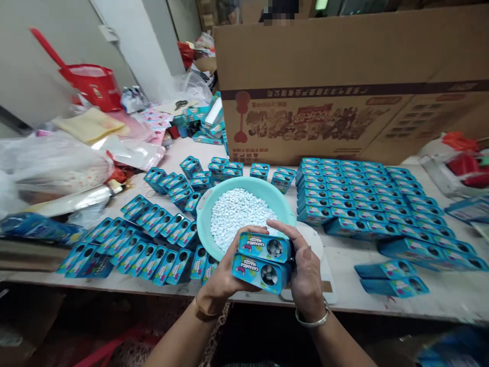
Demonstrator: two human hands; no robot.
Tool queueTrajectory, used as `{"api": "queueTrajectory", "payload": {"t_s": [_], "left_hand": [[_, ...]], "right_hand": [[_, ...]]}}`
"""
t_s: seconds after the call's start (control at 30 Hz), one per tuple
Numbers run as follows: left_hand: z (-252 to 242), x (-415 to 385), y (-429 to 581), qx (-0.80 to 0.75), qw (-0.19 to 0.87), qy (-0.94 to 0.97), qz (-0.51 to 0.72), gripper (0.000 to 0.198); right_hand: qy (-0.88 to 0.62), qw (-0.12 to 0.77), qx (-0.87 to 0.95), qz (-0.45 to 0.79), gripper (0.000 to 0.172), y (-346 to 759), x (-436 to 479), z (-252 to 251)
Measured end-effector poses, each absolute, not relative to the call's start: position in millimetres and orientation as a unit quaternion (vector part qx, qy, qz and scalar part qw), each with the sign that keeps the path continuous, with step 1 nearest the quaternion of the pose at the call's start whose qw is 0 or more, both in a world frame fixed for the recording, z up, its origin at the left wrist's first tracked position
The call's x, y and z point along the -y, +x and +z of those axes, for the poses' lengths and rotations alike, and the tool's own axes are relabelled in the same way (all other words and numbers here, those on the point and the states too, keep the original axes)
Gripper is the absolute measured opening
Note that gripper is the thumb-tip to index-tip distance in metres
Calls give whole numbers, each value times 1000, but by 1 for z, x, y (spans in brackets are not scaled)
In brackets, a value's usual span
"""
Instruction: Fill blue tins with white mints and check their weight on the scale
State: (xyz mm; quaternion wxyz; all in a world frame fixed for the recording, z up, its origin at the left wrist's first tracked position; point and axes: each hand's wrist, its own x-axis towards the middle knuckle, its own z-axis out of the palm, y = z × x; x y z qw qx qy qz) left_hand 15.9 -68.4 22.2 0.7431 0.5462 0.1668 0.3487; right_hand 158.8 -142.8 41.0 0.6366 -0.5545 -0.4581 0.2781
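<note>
Two small blue candy boxes [261,250], one above the other and lettered "CARAMELO MACIZO", are between my hands over the table's front edge. White candies show through the round hole at one end of each box. My left hand [223,278] grips the boxes from the left. Against their right end lies my right hand [308,278], its fingers bent around that side. Just behind the boxes stands a turquoise basin [205,224] holding many white candies [242,214]. Partly hidden under the right hand and basin is a white scale [330,285].
Rows of similar blue boxes [153,260] stand left of the basin. A large block of them [355,193] fills the right side. Behind rises a big cardboard carton [321,61]. Plastic bags [57,168] and a red bucket [95,86] crowd the far left.
</note>
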Motion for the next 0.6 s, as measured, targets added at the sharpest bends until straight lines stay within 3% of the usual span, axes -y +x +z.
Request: {"api": "queueTrajectory", "payload": {"t_s": [0.17,0.33,0.47,0.6], "left_hand": [[15,97,36,-199,822,468,255,88],[15,132,41,-207,866,423,167,88],[1,168,21,-266,806,477,230,79],[-33,195,3,-437,653,492,374,71]], "right_hand": [[-592,635,422,260,56,170,188,21],[-660,520,511,184,97,180,259,-18],[-702,446,532,159,72,184,295,-49],[-712,436,519,184,48,181,300,-69]]}}
